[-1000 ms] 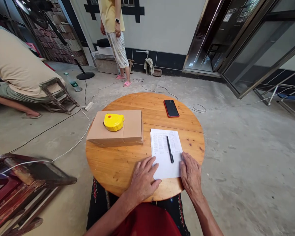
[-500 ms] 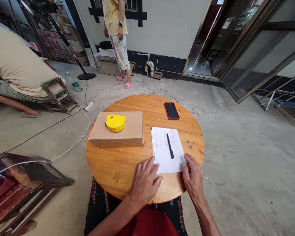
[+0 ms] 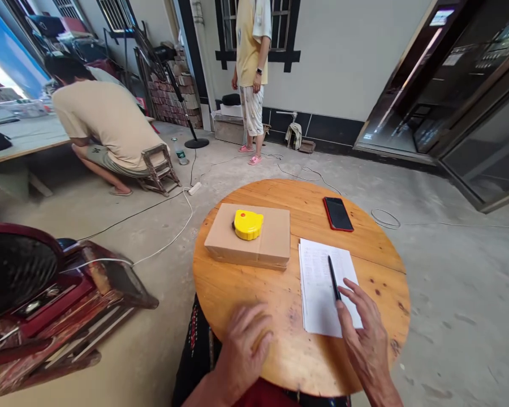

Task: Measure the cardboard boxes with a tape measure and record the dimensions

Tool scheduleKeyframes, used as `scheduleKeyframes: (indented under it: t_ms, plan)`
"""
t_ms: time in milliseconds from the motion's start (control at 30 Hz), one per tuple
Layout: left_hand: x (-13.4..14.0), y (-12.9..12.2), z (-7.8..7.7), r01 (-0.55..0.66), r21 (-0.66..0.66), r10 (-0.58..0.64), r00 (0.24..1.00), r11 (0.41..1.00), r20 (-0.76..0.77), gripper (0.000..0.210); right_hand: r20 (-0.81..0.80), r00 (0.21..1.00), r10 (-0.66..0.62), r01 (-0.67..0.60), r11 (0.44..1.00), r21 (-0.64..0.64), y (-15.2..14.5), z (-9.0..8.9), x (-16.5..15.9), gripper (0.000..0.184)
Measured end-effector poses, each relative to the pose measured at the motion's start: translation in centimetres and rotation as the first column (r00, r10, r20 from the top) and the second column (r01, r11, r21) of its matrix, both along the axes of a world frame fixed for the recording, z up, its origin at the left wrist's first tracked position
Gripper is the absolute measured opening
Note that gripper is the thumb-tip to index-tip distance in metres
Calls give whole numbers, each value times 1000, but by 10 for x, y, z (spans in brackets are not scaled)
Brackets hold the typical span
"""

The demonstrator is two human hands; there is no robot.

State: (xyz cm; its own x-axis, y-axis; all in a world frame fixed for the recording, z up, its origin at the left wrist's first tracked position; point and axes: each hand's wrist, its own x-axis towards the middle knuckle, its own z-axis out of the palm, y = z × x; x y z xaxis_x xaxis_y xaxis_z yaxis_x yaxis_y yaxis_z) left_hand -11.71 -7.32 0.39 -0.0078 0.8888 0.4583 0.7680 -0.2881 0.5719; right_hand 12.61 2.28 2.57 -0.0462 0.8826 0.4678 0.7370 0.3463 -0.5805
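Observation:
A round wooden table stands before me. On it lies a small stack of white paper sheets, the top one with faint writing, and a black pen rests on that. My right hand is over the paper's lower right, thumb and forefinger apart on either side of the pen's near end; whether they touch it I cannot tell. Somewhat blurred, my left hand is at the table's near side with loosely spread fingers and nothing in it. A yellow tape measure sits on a brown cardboard box.
A phone in a red case lies toward the table's far right. At left are a dark red wooden chair and a white cable on the floor. One person sits on a low stool; another person stands by the wall.
My right hand has moved from the paper's corner in to the pen's near end. The left hand has drawn back from the paper. My view has turned left.

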Motion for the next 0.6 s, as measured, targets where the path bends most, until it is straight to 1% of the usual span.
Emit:
scheduleKeyframes:
  t_ms: [67,133,167,200,233,267,333,400,433,500,567,600]
  plan:
    - [-26,9,4,-132,79,128,991,988,46,27,-19,996,82,-82,997,-6,13,22,-25,26]
    - [-53,23,14,-272,102,261,959,957,113,27,5,980,199,-199,978,59,31,43,-54,28]
    - [-66,31,20,-350,97,332,929,932,162,28,25,966,259,-260,963,76,42,52,-70,32]
    - [-76,40,27,-413,64,392,895,908,211,31,48,946,320,-323,943,83,53,61,-87,37]
    - [-85,48,34,-460,20,440,860,887,259,34,89,917,388,-394,917,60,63,69,-105,45]
    - [-92,56,40,-492,-33,477,825,870,303,37,125,894,430,-437,899,35,73,75,-122,53]
    - [-101,70,51,-512,-103,510,774,853,376,42,207,857,472,-476,879,-36,88,85,-155,70]
    - [-105,80,58,-517,-101,507,751,850,422,44,285,823,492,-488,868,-90,98,91,-182,79]
    - [-107,85,60,-521,-85,502,747,849,436,44,317,811,492,-484,868,-109,101,93,-192,80]
    - [-110,94,62,-526,-71,498,740,847,452,44,355,804,477,-462,877,-134,105,94,-205,74]
    - [-116,104,62,-504,-111,487,718,857,498,47,339,815,470,-451,882,-137,108,93,-209,65]
    - [-119,110,61,-481,-139,475,703,866,529,49,295,828,478,-458,878,-138,108,93,-208,63]
